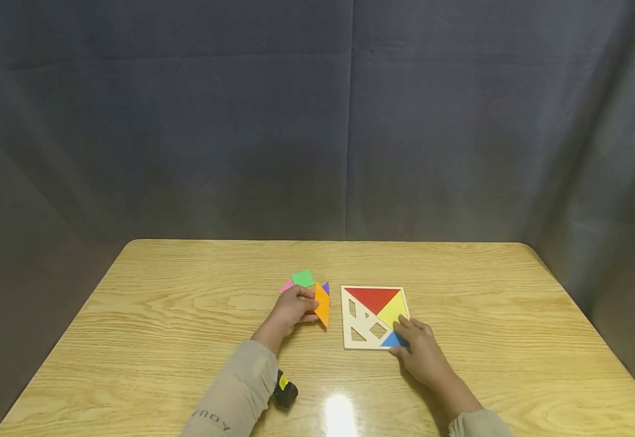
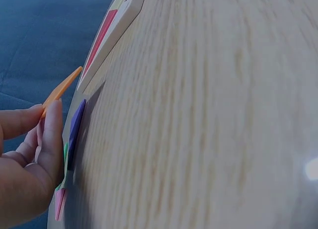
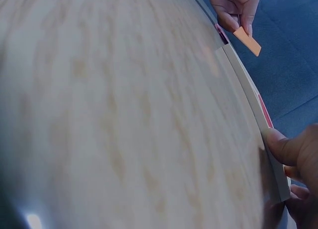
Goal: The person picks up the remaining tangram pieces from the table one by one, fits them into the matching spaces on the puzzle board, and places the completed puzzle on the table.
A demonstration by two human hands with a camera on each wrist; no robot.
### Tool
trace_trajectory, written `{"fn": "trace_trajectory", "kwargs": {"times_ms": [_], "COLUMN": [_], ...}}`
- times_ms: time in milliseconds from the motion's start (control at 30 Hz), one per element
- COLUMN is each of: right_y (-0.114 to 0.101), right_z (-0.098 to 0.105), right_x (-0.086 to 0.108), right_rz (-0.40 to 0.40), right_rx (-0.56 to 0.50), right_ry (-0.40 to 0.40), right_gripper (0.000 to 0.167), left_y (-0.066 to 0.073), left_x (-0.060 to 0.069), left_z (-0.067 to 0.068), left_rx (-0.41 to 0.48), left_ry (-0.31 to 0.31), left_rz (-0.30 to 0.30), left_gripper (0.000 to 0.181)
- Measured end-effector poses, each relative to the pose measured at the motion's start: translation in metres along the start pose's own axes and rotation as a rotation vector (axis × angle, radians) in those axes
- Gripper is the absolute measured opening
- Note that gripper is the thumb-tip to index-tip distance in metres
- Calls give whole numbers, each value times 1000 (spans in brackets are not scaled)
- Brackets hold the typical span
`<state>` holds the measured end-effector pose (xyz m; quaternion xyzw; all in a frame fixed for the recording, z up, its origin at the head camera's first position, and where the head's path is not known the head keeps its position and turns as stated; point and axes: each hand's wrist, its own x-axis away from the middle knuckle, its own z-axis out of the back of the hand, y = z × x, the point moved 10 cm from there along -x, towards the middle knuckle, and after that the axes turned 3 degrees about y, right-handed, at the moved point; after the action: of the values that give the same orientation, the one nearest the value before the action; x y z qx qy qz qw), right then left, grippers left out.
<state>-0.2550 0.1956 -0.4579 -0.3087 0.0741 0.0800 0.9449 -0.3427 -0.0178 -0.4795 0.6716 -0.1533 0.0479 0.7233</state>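
My left hand (image 1: 293,308) pinches an orange tangram piece (image 1: 322,305) between thumb and fingers, raised above the table. Close by that hand lie a green piece (image 1: 303,278), a partly hidden pink piece (image 1: 286,285) and a purple piece (image 2: 76,127). At the near right corner of a pale wooden tangram board (image 1: 344,328), my right hand (image 1: 419,352) grips the edge, its thumb on the near side (image 3: 280,147). A red triangle (image 1: 372,296), a yellow triangle (image 1: 392,311) and a blue triangle (image 1: 393,340), partly covered by the fingers, sit in the board.
Several shaped cutouts show in the left part of the board. A black object with a yellow mark (image 1: 284,391) is at the left wrist. Beyond the wooden table (image 1: 186,279) hangs a dark curtain (image 1: 241,133).
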Motion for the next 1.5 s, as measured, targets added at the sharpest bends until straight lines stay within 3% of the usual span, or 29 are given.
{"fn": "trace_trajectory", "kwargs": {"times_ms": [600,967,1367,1500], "right_y": [1,4,6,7], "right_z": [1,-1,-4,-3], "right_x": [1,1,2,2], "right_rz": [10,-5,-35,-32], "right_rx": [-9,-14,-27,-21], "right_ry": [9,-11,-22,-18], "right_gripper": [45,47,47,47], "left_y": [-1,-1,-7,2], "left_x": [-1,-2,-1,5], "left_z": [-15,-24,-33,-35], "left_rx": [1,50,79,73], "left_ry": [-13,-40,-37,-39], "left_rz": [-1,-26,-15,-32], "left_gripper": [16,12,14,17]}}
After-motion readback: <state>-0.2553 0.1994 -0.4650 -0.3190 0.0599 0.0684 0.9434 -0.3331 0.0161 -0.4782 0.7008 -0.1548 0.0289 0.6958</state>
